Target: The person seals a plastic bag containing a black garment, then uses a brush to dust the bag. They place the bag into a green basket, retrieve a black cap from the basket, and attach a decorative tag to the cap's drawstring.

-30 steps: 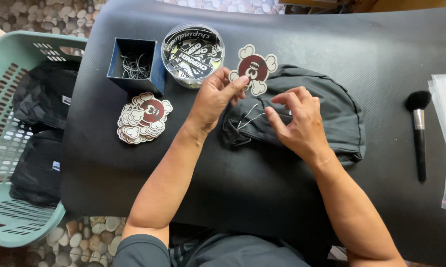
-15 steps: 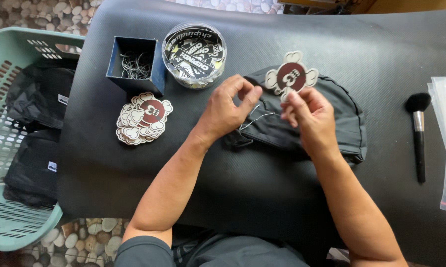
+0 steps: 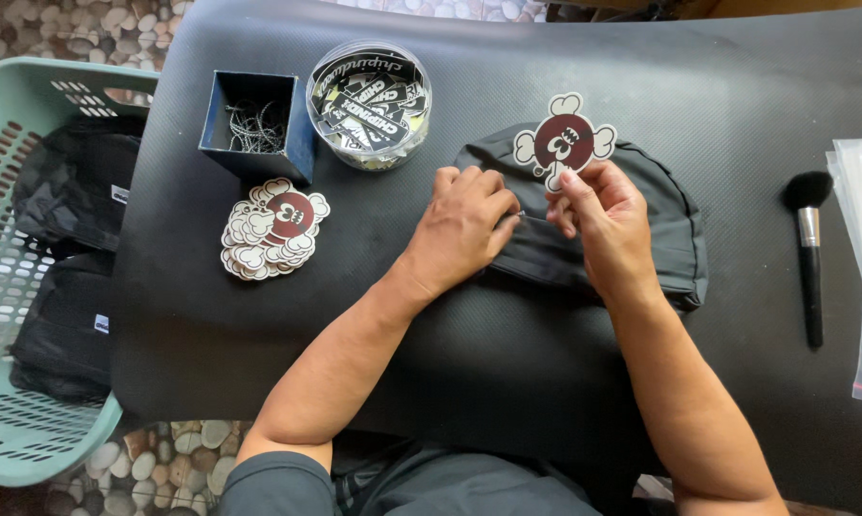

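At frame centre my left hand (image 3: 464, 225) is pressing, fingers curled, on the folded dark grey fabric cap (image 3: 660, 225). Just right, my right hand (image 3: 598, 215) is pinching the maroon-and-cream flower-shaped card tag (image 3: 565, 140) above the cap. Farther up-left is sitting a round clear tub of black labels (image 3: 369, 103).

Two hands, left hand (image 3: 464, 222) and right hand (image 3: 598, 215), one dark cap (image 3: 665, 225), one held flower-shaped tag (image 3: 565, 141), one stack of tags (image 3: 270, 227), one blue box (image 3: 255, 126), one round clear tub (image 3: 369, 103), one makeup brush (image 3: 809, 250), one green basket (image 3: 30, 420)
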